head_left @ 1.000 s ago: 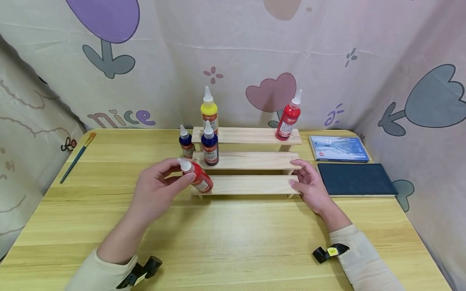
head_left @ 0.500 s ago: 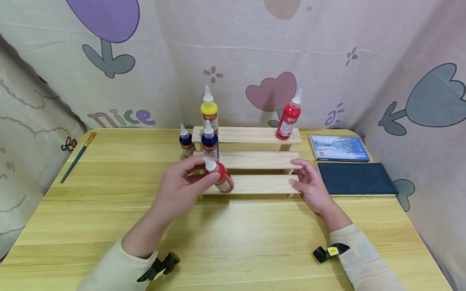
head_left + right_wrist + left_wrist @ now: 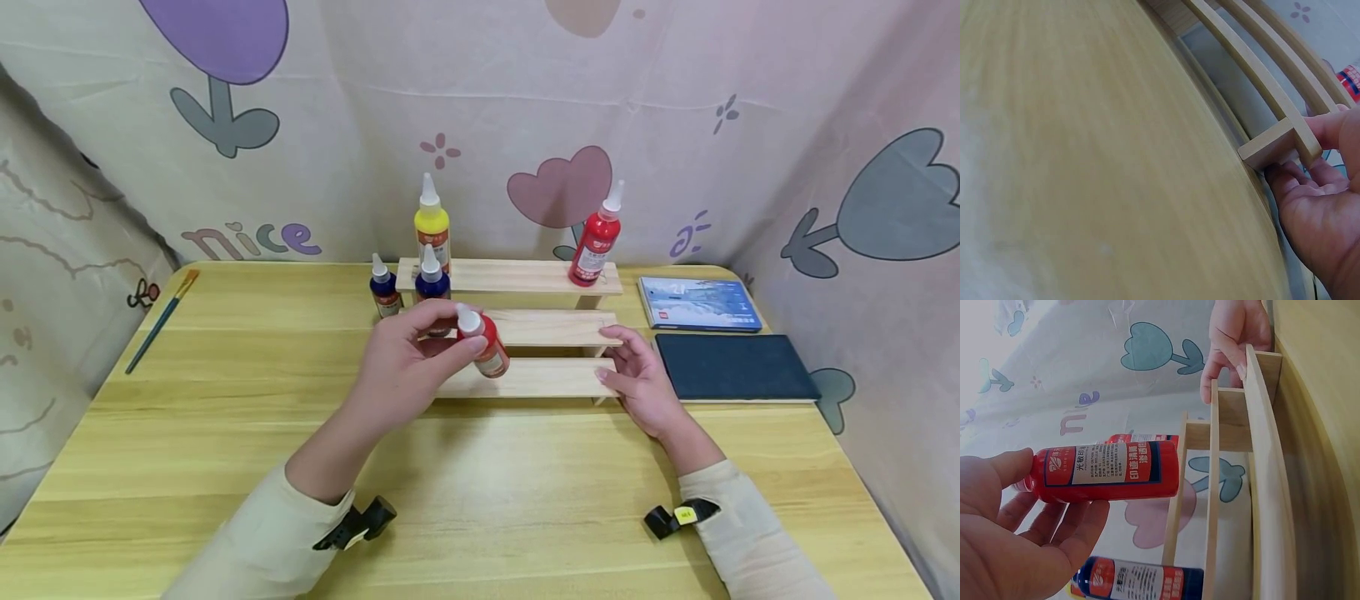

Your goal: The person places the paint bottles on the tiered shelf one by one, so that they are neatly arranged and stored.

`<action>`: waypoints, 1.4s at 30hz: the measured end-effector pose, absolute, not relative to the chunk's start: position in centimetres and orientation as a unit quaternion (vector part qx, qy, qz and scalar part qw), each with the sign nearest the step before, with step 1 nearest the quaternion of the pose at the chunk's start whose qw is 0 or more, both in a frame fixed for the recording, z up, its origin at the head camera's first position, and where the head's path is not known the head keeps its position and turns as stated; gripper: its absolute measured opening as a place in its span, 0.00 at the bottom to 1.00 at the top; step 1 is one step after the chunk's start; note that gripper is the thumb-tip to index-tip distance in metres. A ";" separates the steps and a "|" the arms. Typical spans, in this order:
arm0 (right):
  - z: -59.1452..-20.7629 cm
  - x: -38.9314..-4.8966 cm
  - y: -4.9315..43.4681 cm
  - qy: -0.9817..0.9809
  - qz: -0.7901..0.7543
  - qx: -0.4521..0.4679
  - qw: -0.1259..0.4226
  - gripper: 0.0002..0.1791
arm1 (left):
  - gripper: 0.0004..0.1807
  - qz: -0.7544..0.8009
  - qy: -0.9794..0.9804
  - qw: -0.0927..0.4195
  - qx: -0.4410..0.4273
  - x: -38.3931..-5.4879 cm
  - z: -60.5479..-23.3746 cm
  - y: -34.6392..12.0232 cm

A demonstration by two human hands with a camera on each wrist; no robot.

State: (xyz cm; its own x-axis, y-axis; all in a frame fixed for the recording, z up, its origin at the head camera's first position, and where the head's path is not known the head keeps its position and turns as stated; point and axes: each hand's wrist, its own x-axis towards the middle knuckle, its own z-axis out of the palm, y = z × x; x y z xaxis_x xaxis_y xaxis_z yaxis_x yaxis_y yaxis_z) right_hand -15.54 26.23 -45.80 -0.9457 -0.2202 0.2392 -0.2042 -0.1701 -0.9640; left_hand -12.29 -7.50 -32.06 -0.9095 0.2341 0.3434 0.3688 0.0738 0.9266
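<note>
My left hand [image 3: 393, 367] pinches a red ink bottle [image 3: 495, 358] with a white nozzle cap near its neck. In the left wrist view this red bottle [image 3: 1110, 469] hangs off the shelves, its printed label showing. Behind it stands a three-step wooden rack [image 3: 540, 379]. The right hand [image 3: 641, 383] holds the rack's right end, thumb on the lowest step and fingers at the middle one. Seen from the right wrist, its fingers [image 3: 1297, 181] curl around the step's end. A blue ink bottle [image 3: 432, 285] on the middle step is partly hidden by my left hand.
On the top step are a yellow bottle [image 3: 431, 223] at left and another red bottle [image 3: 596, 246] at right. A smaller blue bottle [image 3: 386, 292] stands left of the rack. A paintbrush [image 3: 161, 323] lies far left; a blue box [image 3: 699, 304] and dark notebook [image 3: 735, 367] lie right.
My left hand has carried the red ink bottle rightward and slightly up, from the rack's left end toward its middle. The right hand has stayed at the rack's right end.
</note>
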 end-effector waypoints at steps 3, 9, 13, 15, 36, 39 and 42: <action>-45.8 -15.5 26.2 0.645 -0.747 -0.165 0.005 0.30 | 0.13 -0.646 -0.731 0.052 -0.215 -12.7 -31.7 -6.9; -45.7 -15.5 26.2 0.645 -0.747 -0.162 0.004 0.31 | 0.13 -0.641 -0.731 0.054 -0.228 -13.2 -31.0 -5.6; -45.7 -15.5 26.2 0.646 -0.746 -0.162 0.005 0.30 | 0.15 -0.628 -0.739 0.060 -0.238 -13.5 -30.4 -4.7; -45.7 -15.5 26.2 0.646 -0.746 -0.164 0.005 0.30 | 0.15 -0.622 -0.742 0.062 -0.243 -13.7 -30.2 -4.3; -45.6 -15.4 26.1 0.641 -0.749 -0.167 0.003 0.31 | 0.18 -0.606 -0.760 0.044 -0.231 -17.0 -28.2 0.3; -45.7 -15.4 26.1 0.642 -0.749 -0.167 0.001 0.31 | 0.18 -0.593 -0.776 0.026 -0.213 -17.5 -28.3 0.9; -45.7 -15.4 26.2 0.645 -0.747 -0.165 -0.003 0.31 | 0.18 -0.596 -0.776 0.014 -0.204 -18.0 -28.6 1.6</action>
